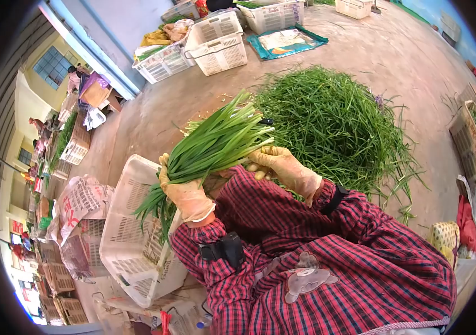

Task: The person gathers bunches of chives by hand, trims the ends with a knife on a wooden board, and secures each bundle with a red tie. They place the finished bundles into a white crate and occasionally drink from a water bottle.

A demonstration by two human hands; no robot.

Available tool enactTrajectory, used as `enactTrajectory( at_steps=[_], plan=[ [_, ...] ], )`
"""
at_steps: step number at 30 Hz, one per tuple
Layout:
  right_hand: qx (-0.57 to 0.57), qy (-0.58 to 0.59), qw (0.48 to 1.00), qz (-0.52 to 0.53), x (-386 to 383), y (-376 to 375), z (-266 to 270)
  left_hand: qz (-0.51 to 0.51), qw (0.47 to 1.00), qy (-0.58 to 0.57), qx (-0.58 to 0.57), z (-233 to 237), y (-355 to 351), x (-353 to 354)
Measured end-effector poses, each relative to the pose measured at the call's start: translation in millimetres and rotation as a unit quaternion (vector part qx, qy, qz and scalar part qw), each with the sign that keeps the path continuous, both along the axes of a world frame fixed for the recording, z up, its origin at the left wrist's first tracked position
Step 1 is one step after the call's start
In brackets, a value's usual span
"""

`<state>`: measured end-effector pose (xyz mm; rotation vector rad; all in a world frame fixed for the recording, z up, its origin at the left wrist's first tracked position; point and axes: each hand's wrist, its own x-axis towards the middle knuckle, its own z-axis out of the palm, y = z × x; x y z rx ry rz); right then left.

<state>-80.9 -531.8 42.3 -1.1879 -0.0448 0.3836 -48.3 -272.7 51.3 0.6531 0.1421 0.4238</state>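
Note:
A bunch of garlic chives [210, 139] lies across my lap, its pale stem ends to the right and its leaf tips drooping left. My left hand [188, 196], in a yellowish glove, is wrapped round the leafy part. At the stem ends, my right hand [285, 167], gloved alike, has its fingers curled in against the bunch. A small black object [267, 121] shows just beyond the stems; I cannot make out what it is. Right in front spreads a big heap of loose green leaves [333, 123] on the floor.
Beside my left arm a white plastic crate [129, 245] stands tilted. White crates [215, 47] and a teal-edged sack [287, 42] are at the back. A stained crate [469, 142] is far right. Other people [74, 81] are at the far left.

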Motion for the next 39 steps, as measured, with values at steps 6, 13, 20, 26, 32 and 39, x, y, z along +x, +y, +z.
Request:
enactTrajectory(
  at_steps=[6, 13, 20, 26, 32, 39],
  plan=[
    [0.031, 0.007, 0.999, -0.038, 6.5, -14.7, -8.9, 0.038, 0.999, -0.022, 0.018, -6.7, 11.7, 1.7],
    [0.106, 0.000, 0.982, -0.159, 30.8, -18.1, -9.7, 0.064, 0.995, -0.075, -0.035, -3.1, 28.2, 11.9],
    [0.112, 0.033, 0.984, 0.135, 23.0, -3.3, 41.7, 0.187, 0.977, -0.101, 0.003, 85.0, -13.5, -28.0],
    [0.184, 0.092, 0.902, 0.379, 20.3, 64.9, 57.6, 0.218, 0.921, -0.169, 0.276, 78.3, -36.1, -42.0],
    [0.465, 0.048, 0.718, 0.516, 29.4, 65.3, 24.1, -0.066, 0.802, -0.133, 0.578, 33.9, -29.8, -59.7],
    [0.215, -0.025, 0.933, 0.288, 32.9, 59.6, -22.8, 0.004, 0.538, -0.365, 0.760, 26.5, -42.4, -92.3]
  ],
)
